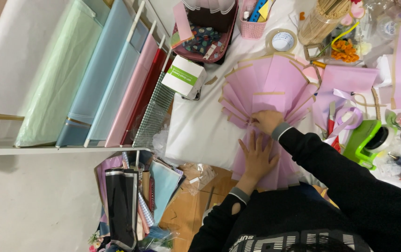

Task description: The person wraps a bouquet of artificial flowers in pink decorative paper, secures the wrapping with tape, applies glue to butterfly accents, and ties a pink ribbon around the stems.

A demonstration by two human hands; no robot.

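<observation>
— Where's the paper sitting?

— The pink paper fan (268, 81) is spread across the middle of the frame on the white counter (200, 135), its folds running down toward the lower edge. The left hand (258, 158) lies flat and open on the lower folds, fingers spread. The right hand (266, 121) is just above it, curled and pinching the gathered waist of the paper.

— How would it handle?

— Light and thin, I'd judge, stiff enough to keep a crease but easy to crumple or tear (the gold-edged borders look crisp). Best held at the pinched middle, where the folds meet.

— Anything close by?

— A green tape dispenser (366, 140) at the right, a white box (185, 75) up and to the left, and paper rolls (102, 74) in the upper left.
</observation>
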